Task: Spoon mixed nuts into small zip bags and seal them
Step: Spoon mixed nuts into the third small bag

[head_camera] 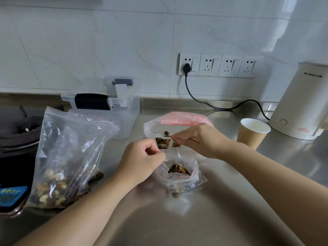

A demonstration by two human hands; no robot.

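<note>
Clear, limp small zip bag (179, 172): light, slippery; hold at rim. Left hand (142, 160) pinching near-left rim; right hand (198, 139) pinching spoon (163, 137) of nuts.

A clear plastic storage box (113, 110) with black latches stands on the brushed steel table (195, 219) against the white tiled wall (88, 41). A black plug (187, 68) sits in the leftmost of four white sockets (219, 65). A cream electric kettle (301, 102) stands right, a brown paper cup (252, 134) just beside it. A black gas hob (16, 132) lies far left.
</note>
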